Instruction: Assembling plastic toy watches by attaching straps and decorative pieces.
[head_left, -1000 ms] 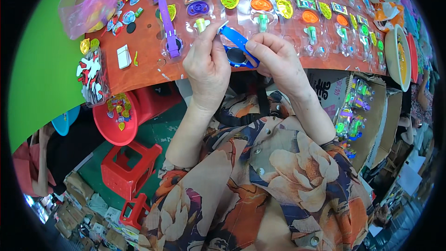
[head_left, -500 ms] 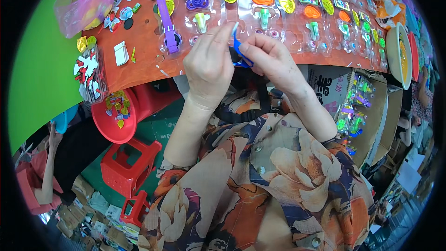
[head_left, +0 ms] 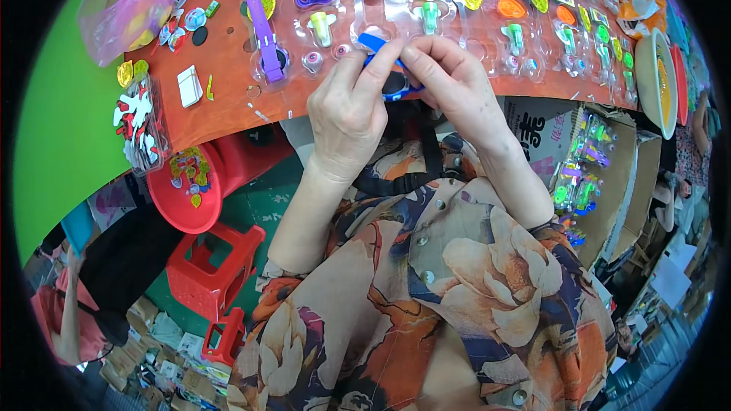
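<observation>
Just past the table's near edge, both hands pinch a blue toy watch (head_left: 394,96) with a dark round face. One blue strap end sticks up between the fingers. My left hand (head_left: 346,110) is closed on the watch's left side, back of the hand upward. From the right, my right hand (head_left: 454,90) grips the band with thumb and forefinger. Fingers cover much of the band. Beyond the left hand a purple toy watch (head_left: 263,27) lies in a clear plastic blister tray (head_left: 381,11), among trays holding green-topped figures, orange discs, yellow pieces and eyeball-like balls.
A clear box of red, white and black pieces (head_left: 141,125) stands at the table's left edge. Below it are a red basin (head_left: 164,202) and a red stool (head_left: 209,274). An open carton (head_left: 620,198) with filled packs stands right. A person's arm (head_left: 70,312) shows lower left.
The blue watch has turned between my fingers, so its dark face and more of its band show. My right hand has risen slightly and come closer to the left.
</observation>
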A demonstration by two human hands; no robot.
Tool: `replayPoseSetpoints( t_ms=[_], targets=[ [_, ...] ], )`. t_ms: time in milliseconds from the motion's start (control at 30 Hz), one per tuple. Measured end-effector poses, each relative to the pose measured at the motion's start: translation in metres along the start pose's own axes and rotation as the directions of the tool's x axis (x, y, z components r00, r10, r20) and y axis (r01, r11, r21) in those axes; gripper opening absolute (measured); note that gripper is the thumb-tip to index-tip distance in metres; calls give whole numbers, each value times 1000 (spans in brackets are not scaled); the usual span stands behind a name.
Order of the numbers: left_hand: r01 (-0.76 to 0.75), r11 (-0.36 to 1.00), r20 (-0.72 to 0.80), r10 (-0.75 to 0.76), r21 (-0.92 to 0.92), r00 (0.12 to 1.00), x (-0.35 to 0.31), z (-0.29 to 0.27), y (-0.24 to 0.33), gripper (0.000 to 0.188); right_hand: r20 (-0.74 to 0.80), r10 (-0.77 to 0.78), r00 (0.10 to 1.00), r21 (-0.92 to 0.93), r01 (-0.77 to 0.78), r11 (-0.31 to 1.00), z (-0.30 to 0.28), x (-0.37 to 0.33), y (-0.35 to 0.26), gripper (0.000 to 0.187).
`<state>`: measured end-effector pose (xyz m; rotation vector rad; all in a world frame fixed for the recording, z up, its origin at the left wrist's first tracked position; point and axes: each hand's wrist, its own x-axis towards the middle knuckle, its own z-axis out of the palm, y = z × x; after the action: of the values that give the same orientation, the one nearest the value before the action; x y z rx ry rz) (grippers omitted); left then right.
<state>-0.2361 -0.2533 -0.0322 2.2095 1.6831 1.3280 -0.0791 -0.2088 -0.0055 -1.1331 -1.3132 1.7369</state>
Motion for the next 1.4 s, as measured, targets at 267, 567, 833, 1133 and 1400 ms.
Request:
replayPoseSetpoints(
  t_ms=[267,567,833,1133,1400],
  targets=[
    [-18,998,168,7,66,986,-2,-7,24,61,215,-152,965,-308,214,927,-22,-11,-13,49],
    [306,538,87,-393,-785,916,1,-3,27,60,202,-483,852,-456,519,723,-25,-5,-2,32],
    [550,-55,492,-529,-833,692,9,-9,17,43,214,-615,759,-308,650,694,-20,-7,2,30],
    [643,137,495,-526,-754,692,0,-16,18,29,-67,-51,996,515,78,854,-31,8,-6,37],
    [554,175,276,-722,-814,634,-1,-5,21,34,32,-210,977,-345,208,915,-12,30,-20,22]
  ],
)
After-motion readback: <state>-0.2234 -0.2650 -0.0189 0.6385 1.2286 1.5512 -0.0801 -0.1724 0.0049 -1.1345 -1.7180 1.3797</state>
